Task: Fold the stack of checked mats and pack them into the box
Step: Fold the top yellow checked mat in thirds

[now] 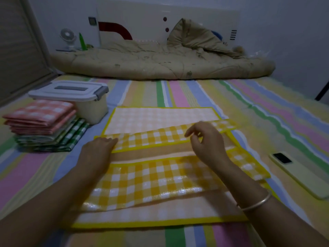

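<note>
**While the yellow mat lies half folded: both hands at the far flap**

As the person leans over the bed, a yellow checked mat (160, 116) lies spread on the striped sheet (249, 97), directly in front of them. Its far flap (156, 139) and near flap (153, 177) are both turned in toward the middle, bright checks up. A bare strip shows between them. Pale underside shows beyond the far flap and along the near edge.

Left hand (99, 148): palm down, fingers straight, tips pressing the left end of the far flap. Nothing grasped.

Right hand (204, 139): over the right half of the same flap, fingers loosely curled and pointing down, gripping nothing that I can see. Whether the tips touch the flap, cannot tell. Thin bangle (256, 204) on that wrist.

Left of the mat: stack of folded mats (41, 116), pink checks on top, green checks beneath. Touching the stack's far right corner stands the box (92, 109), pale body, white lid (67, 90) on, grey clasp at its corner.

Right of the mat, apart from it: phone (299, 173), lying flat.

Far end of the bed: rumpled beige quilt (160, 59). Small fan (66, 36) in the far left corner.
</note>
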A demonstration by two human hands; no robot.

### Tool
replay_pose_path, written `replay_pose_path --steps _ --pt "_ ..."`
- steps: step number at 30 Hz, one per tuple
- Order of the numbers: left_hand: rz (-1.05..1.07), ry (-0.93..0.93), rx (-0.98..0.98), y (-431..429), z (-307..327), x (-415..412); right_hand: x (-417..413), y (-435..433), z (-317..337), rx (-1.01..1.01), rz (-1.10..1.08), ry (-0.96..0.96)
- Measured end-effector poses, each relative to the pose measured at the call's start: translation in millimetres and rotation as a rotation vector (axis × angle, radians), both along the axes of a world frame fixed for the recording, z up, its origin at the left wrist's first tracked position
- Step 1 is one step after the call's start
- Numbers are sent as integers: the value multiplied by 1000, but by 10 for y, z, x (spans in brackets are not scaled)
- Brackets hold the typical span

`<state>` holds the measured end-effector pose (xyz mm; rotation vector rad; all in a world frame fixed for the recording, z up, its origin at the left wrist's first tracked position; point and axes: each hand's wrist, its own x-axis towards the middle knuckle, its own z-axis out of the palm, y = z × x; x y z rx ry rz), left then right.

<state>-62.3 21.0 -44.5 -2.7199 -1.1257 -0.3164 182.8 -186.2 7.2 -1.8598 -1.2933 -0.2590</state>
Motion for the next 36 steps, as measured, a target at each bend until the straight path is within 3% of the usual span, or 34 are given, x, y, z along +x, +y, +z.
replay_pose_path --steps 2,3,6,9,15,19,25,36 --pt "14 90 -22 4 19 -31 107 90 -51 -20 -78 -246" --pt "22 152 -38 -4 42 -39 175 135 -111 -143 -91 -290" --pt "16 240 -68 -62 107 -82 294 183 -330 -679 -129 -312" --pt "2 267 -184 -123 173 -115 360 151 -490 -884 -107 -274" --pt "49 457 -122 -239 386 190 470 180 -505 -903 -111 -311" --pt "109 552 -222 -465 402 442 533 194 -513 -928 -99 -279" --pt "-105 119 -218 -493 80 826 531 165 -589 -923 -87 -220" --pt "-200 92 -267 -231 -311 791 494 145 -582 -904 -99 -199"
